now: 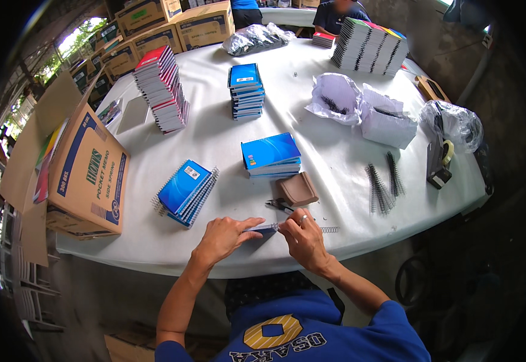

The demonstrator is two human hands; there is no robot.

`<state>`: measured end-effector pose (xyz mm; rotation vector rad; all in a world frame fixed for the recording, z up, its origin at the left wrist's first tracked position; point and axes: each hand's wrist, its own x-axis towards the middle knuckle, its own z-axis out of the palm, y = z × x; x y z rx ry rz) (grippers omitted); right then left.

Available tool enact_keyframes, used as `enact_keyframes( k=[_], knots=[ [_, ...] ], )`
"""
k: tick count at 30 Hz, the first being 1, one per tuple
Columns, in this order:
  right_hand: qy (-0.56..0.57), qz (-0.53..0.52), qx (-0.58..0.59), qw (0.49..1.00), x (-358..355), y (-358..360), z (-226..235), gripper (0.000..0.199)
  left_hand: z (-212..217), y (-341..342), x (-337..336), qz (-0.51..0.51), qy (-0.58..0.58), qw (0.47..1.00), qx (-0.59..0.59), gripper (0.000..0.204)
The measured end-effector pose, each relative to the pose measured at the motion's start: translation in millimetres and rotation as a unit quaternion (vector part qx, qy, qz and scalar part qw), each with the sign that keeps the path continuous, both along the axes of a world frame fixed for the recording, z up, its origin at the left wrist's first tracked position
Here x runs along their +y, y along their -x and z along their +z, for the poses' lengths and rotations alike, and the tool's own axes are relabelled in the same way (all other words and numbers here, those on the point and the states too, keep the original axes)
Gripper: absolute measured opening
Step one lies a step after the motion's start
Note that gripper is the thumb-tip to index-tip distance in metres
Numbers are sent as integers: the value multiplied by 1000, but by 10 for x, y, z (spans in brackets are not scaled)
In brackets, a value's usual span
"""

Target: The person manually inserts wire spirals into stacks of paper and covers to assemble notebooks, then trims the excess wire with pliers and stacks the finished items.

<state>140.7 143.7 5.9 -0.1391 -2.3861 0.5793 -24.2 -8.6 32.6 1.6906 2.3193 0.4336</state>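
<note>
Near the table's front edge, my left hand (228, 235) grips a small blue notebook (266, 230) between thumb and fingers, its edge tilted up. My right hand (304, 240) pinches a spiral binding coil (331, 229) at the notebook's edge; the coil's free end sticks out to the right. Just beyond my right hand lie dark-handled pliers (278, 206), partly hidden. A brown curved block (297, 189) sits behind them. Farther back is a stack of blue notebooks (271, 152). To the left of it, several spiral-bound blue notebooks (186, 188) lie fanned in a pile.
An open cardboard box (88, 172) stands at the left. Tall stacks of red-edged notebooks (161, 90) and blue notebooks (246, 90) rise farther back. Loose black coils (381, 188), paper-wrapped coils (390, 123) and a tape dispenser (438, 160) lie right. Another person (335, 18) sits opposite.
</note>
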Motion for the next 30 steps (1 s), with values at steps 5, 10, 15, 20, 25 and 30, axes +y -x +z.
enact_keyframes(
  k=[5,10,15,20,25,30],
  knots=[
    [78,152,-202,964,229,-34,62,14,71,18,-96,-27,48,998,-3,45],
    [11,109,-251,962,1122,230,263,27,10,32,-169,-101,58,992,-44,46],
    [-8,160,-367,916,1528,447,224,49,-104,12,-171,-127,-21,991,44,56],
    [-72,138,-324,933,1587,368,43,55,-86,-98,-171,-75,-39,988,133,68],
    [39,193,-326,924,1695,382,-36,53,-138,-116,-181,-68,-59,986,139,73],
    [84,170,-384,904,1534,240,376,49,-156,-139,-176,-46,-77,984,154,81]
  ],
)
